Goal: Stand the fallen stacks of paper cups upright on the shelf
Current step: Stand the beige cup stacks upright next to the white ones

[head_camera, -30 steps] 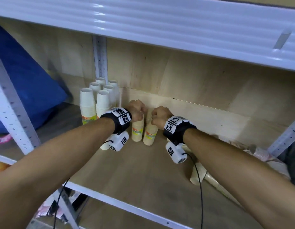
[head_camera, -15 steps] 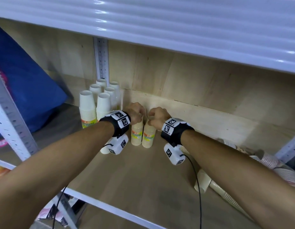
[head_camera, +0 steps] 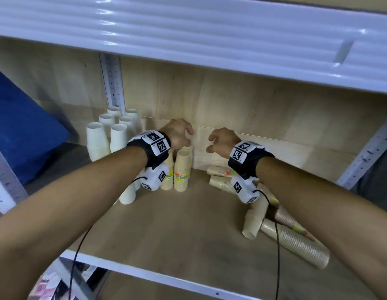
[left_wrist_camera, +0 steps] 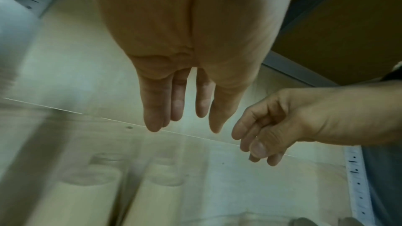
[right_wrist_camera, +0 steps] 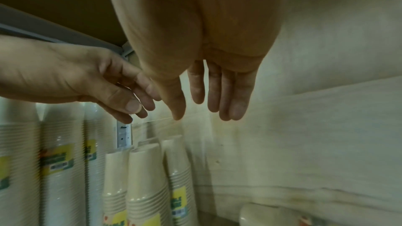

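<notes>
At four o'clock, fallen ribbed beige cup stacks (head_camera: pixel 296 241) lie crisscrossed on the shelf (head_camera: pixel 177 230). Farther in, at twelve, two labelled stacks (head_camera: pixel 181 169) stand upright below my left hand (head_camera: pixel 177 133) and right hand (head_camera: pixel 224 141), fingers loosely spread, holding nothing.

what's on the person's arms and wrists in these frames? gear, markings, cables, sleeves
Bare forearms, no sleeves or gloves. Each wrist carries a black band topped with white tiles printed with black square fiducial markers. A white camera housing, also marker-tagged, hangs beneath each wrist, trailing a thin black cable.
</notes>
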Demonstrator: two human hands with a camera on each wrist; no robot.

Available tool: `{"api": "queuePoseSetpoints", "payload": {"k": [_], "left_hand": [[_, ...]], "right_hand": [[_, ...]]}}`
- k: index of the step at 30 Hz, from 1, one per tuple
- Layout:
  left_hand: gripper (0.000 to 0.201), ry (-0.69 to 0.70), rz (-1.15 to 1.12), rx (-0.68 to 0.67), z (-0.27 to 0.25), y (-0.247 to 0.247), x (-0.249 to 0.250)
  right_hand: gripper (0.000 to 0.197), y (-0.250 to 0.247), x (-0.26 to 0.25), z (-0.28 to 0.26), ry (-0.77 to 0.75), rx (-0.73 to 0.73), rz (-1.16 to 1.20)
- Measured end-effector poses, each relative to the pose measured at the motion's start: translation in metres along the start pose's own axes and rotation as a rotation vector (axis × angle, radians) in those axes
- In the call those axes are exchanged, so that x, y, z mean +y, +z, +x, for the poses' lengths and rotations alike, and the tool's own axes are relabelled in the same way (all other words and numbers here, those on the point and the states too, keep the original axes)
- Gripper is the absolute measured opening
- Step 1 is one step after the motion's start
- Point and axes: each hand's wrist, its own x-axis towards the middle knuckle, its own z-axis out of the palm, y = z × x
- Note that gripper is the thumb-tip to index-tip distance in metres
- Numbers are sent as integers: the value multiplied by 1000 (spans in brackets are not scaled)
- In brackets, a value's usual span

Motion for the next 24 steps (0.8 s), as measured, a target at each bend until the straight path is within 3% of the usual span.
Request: {"api": "queuePoseSetpoints", "payload": {"k": [6,14,24], "left_hand": [[43,94,-18,-129,-3,35,49],[41,228,-80,-311,-26,118,91],[44,209,-176,-465,-56,194,112]], "right_hand": [[43,-31,52,-40,109,16,-78],[41,-43,123,-122,253,-61,-182],[59,-16,172,-191,313,-225,-301]]}}
